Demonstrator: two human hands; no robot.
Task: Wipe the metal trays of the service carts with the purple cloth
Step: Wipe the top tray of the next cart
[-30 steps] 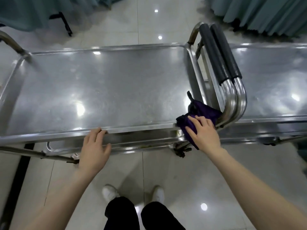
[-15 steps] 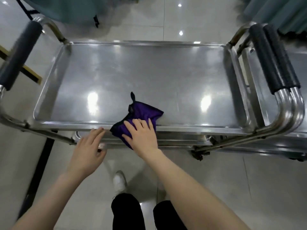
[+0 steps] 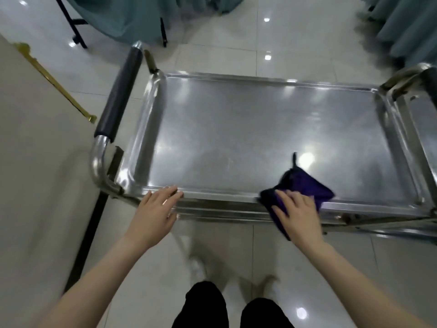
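Nearest to me are my black trousers [image 3: 205, 304] and a blurred white shoe [image 3: 197, 266] on the pale tiled floor [image 3: 236, 55]. My left hand [image 3: 155, 210] lies with its fingers straight and close together, their tips resting on the near rim of the metal tray [image 3: 236, 129], toward its left corner; it holds nothing. My right hand [image 3: 298, 211] is flat with the fingers spread, pressing down on the purple cloth [image 3: 307, 185], not gripping it. The cloth sits at the right part of the near rim, draped over it: one corner hangs down the near side below my palm, the rest lies on the tray floor. Its long axis runs near to far, slanting a little right, and a thin dark loop at its far edge points away from me. The tray's long axis runs left to right. A dark padded handle [image 3: 120, 93] runs near to far along the tray's left end. At the right end, a second cart [image 3: 425, 119] stands just beside it. Far off hang teal drapes [image 3: 132, 17]
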